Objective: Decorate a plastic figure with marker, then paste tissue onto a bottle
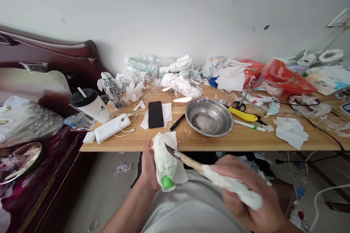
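My left hand (149,169) is closed around a bottle wrapped in white tissue paper (165,153), held just off the table's front edge. Its green cap (167,182) points toward me, and a loose flap of tissue hangs on the right side. In my right hand (246,193) is a paintbrush (191,164) whose handle is thickly wrapped in white. The dark bristle tip lies over the tissue on the bottle; I cannot tell whether it touches. Beyond my hands a metal bowl (209,131) stands on the table, its inside wet-looking or stained.
On the wooden table (131,143) are a black phone (155,114), a white power bank (112,128), a tilted cup (93,105), a black pen (177,122), scissors (239,106) and a yellow cutter (243,114). Paper-wrapped bottles (183,84), tissue scraps and red bags (287,76) line the wall.
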`<state>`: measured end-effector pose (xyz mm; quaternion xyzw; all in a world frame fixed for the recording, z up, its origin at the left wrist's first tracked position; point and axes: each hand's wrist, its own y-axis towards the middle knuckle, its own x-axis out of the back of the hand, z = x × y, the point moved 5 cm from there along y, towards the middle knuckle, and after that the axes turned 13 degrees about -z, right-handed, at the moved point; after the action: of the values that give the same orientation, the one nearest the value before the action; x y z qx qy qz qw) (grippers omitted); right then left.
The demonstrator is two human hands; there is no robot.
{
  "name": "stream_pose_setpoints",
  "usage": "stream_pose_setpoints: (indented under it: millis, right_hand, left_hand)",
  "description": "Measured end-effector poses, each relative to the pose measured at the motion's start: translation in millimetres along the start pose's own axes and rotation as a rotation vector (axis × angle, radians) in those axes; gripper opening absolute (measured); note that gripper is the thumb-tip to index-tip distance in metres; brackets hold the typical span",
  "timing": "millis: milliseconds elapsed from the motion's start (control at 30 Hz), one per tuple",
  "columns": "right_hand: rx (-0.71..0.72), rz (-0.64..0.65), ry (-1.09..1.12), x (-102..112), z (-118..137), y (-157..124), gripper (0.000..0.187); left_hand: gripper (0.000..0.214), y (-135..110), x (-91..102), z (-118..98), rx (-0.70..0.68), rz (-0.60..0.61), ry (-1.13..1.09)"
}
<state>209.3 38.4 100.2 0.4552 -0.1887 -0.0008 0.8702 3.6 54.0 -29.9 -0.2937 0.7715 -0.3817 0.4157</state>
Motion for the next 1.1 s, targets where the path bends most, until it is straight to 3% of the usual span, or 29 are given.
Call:
stream_pose_setpoints:
  millis: [67, 233, 433, 733, 900, 1100]
  right_hand:
    - [0.001, -0.017, -0.023, -12.4, 10.6, 9.6, 0.017]
    - [-0.024, -0.236, -0.128, -34.6, 9.2, 13.8, 0.008]
    - [-0.040, -0.193, -0.158, -50.0, 5.7, 17.7, 0.008]
    - [-0.048, -0.100, -0.237, -41.5, 6.3, 25.8, 0.028]
    - [0.070, -0.168, -0.181, -34.6, 11.8, 24.9, 0.007]
    - [0.144, -0.140, -0.117, -31.1, 16.5, 19.8, 0.009]
  left_hand:
    - [0.046, -2.6, 0.9, 4.8, -0.030, 0.027, 0.003]
    - [0.041, -8.5, -3.1, 5.7, -0.256, 0.051, -0.080]
    - [0.037, -11.8, -8.9, 1.1, -0.383, 0.028, -0.144]
    - [0.040, 5.0, -6.1, 3.7, -0.368, -0.067, -0.133]
    - [0.041, -0.7, -16.5, 10.1, -0.307, 0.020, -0.132]
    - [0.034, -5.8, -20.2, 4.6, -0.300, 0.072, -0.150]
